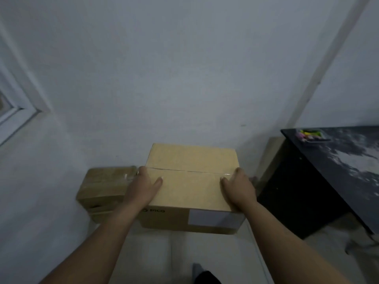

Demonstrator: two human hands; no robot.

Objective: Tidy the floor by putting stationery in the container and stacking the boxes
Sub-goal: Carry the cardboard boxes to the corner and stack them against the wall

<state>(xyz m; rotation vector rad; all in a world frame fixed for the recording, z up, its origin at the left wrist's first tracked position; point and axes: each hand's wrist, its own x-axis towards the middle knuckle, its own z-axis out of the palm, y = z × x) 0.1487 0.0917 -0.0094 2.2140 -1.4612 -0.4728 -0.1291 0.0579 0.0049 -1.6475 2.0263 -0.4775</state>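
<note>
Gripping a sealed cardboard box (190, 181) from both ends: left hand (143, 186) clamped over the left top edge, fingers wrapped down the side and thumb flat on the lid; right hand (239, 189) mirrored on the right top edge. Both hands spread wide and pressed inward against the box, not pinching. Taped seam running left to right between the 2 hands, so long axis lying across the body, each hand equally near its own end. Box square in front, close to the wall (164, 78), whether resting or carried not clear from this view.

Just left and lower, touching or nearly touching: a 2nd, darker taped carton (104, 185), partly hidden behind the left wrist. Probably the stacking step, with that carton lying to the left of the grip as the likely partner. On the right, a black desk (338, 171) with a small tray of coloured stationery (311, 135) on its top, well apart from the boxes.
</note>
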